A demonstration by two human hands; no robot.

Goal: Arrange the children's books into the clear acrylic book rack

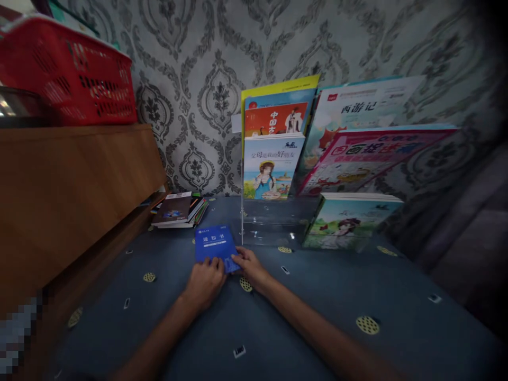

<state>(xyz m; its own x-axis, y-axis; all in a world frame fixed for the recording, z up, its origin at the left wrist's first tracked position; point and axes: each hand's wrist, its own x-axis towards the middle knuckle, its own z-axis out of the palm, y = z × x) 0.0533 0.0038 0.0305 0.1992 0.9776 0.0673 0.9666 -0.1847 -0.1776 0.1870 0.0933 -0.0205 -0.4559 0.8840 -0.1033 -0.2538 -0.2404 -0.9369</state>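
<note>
A blue booklet (215, 242) with white Chinese characters lies or is held just above the dark patterned cloth, cover facing up. My left hand (206, 279) has its fingers curled over the booklet's near edge. With thumb and fingers, my right hand (252, 268) grips the lower right corner. Right of it stands a clear acrylic book rack (270, 233) with books in tiers. Its left column shows a book with a girl in a yellow hat (272, 169) below an orange book (262, 120). On the right are a pink book (357, 159) and a green-covered book (353, 219).
Behind the booklet, a stack of books (174, 209) lies against a wooden cabinet (79, 185). A red plastic basket (107, 100) sits on that cabinet. Patterned wallpaper (218, 95) covers the wall behind the rack. The dark cloth (301, 317) spreads toward me.
</note>
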